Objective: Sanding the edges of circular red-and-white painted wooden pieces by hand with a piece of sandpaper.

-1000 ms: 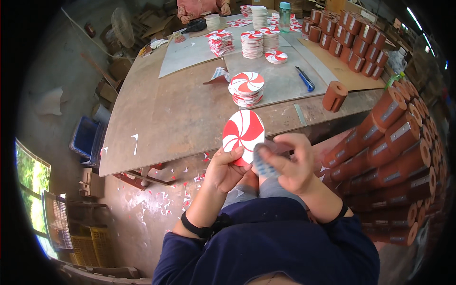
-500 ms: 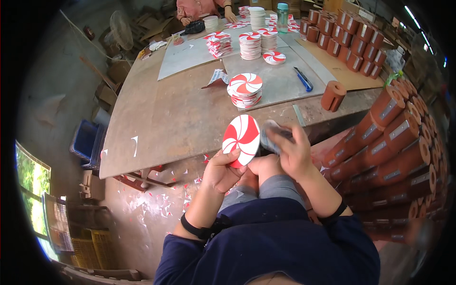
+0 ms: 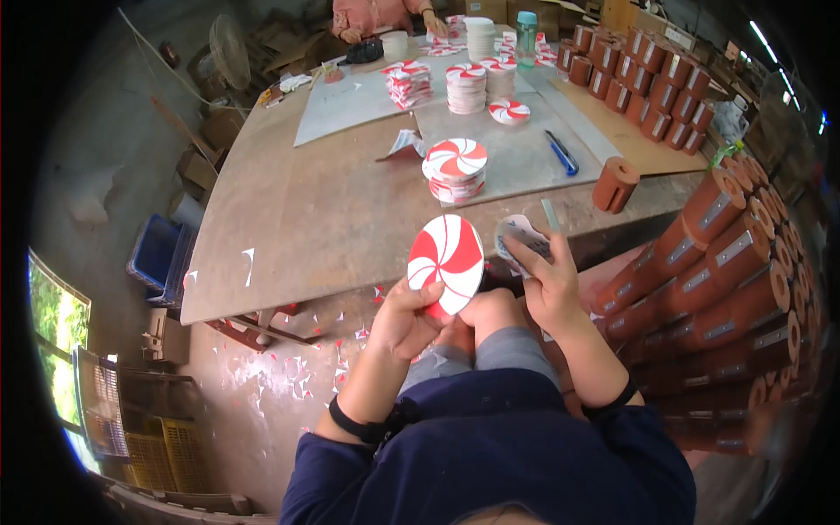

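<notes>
My left hand (image 3: 411,317) is closed on the lower edge of a round disc (image 3: 448,258) with a red and white swirl, thumb on its face. The disc is held tilted up in front of the table edge. To its right, my right hand (image 3: 549,278) grips a folded piece of sandpaper (image 3: 523,234), grey-white with print on its back. The sandpaper is apart from the disc. On the table just beyond, a short stack of swirl discs (image 3: 455,162) stands beside a curled, torn scrap of sheet (image 3: 405,145).
A blue utility knife (image 3: 562,153) and a brown slotted cylinder (image 3: 616,185) lie to the right on the table (image 3: 306,219). More disc stacks (image 3: 465,89) and a bottle (image 3: 526,39) stand farther back. Piled brown cylinders (image 3: 717,254) flank me; a person (image 3: 376,16) works across the table.
My right hand with the sandpaper has moved slightly right, away from the disc's edge, and is less blurred. The disc has turned to face me a little more.
</notes>
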### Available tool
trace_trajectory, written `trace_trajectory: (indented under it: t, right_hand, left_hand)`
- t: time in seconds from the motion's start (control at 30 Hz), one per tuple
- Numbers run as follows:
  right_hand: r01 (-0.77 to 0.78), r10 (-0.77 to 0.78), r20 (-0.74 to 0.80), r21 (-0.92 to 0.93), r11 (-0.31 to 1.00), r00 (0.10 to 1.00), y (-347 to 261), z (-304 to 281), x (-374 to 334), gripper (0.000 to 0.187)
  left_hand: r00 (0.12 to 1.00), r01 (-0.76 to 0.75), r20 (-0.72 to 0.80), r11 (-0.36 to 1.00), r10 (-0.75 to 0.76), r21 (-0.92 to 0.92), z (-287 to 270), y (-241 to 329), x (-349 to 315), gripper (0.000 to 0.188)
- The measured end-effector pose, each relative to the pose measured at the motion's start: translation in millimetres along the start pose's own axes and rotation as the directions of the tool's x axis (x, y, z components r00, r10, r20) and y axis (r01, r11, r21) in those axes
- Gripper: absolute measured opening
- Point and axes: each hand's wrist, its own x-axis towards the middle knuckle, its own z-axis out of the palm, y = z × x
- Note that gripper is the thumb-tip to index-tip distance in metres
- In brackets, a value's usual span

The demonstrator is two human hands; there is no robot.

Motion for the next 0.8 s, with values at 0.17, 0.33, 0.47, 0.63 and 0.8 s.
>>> trace_trajectory:
  t: [0.17, 0.33, 0.47, 0.63, 0.8]
  right_hand:
    - [0.222, -0.231, 0.030, 0.169, 0.960, 0.973, -35, -9, 17, 0.049]
    - [-0.187, 0.180, 0.052, 0.171, 0.967, 0.982, 9, 0, -2, 0.043]
    - [-0.079, 0.080, 0.005, 0.225, 0.971, 0.997, -30, -15, 26, 0.042]
    - [0.205, -0.225, 0.076, 0.213, 0.955, 0.971, -35, -15, 22, 0.050]
    - [-0.069, 0.061, 0.057, 0.150, 0.986, 0.997, -10, -8, 9, 0.045]
  left_hand:
    - [0.997, -0.041, 0.066, 0.997, 0.037, 0.063, 1, -3, -5, 0.036]
    - [0.942, 0.069, 0.330, 0.997, -0.056, -0.029, -4, 2, -6, 0.042]
    - [0.964, 0.086, 0.257, 0.994, -0.065, -0.069, -13, 0, 0, 0.043]
    - [0.971, 0.008, 0.237, 0.998, -0.024, 0.068, -9, 3, -4, 0.043]
    - [0.969, -0.002, 0.246, 0.995, -0.023, 0.104, -12, 2, -4, 0.044]
